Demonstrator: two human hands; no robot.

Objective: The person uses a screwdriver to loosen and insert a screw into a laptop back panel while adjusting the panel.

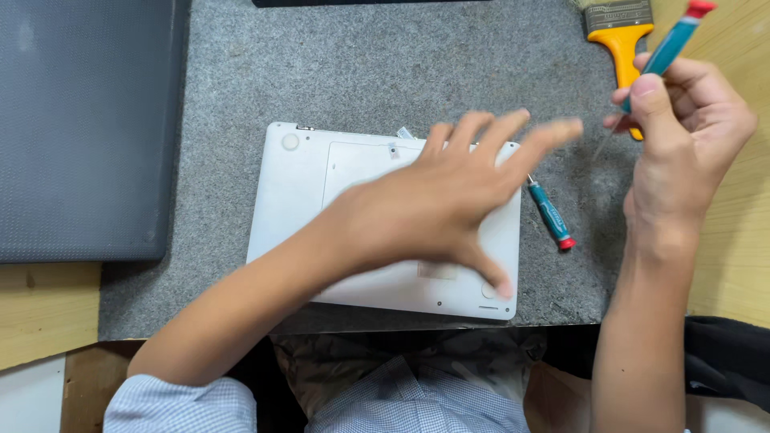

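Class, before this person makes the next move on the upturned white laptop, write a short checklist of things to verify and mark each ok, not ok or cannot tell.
1. White laptop lies bottom up, flat on the grey mat: ok.
2. Left hand spread over the laptop, steadying it: cannot tell, it is blurred.
3. Right hand grips a teal screwdriver: ok.
4. Its tip set on a screw: not ok, it is held off the laptop.
5. Second teal screwdriver lies on the mat beside the laptop: ok.
6. Orange-handled brush off the laptop: ok.
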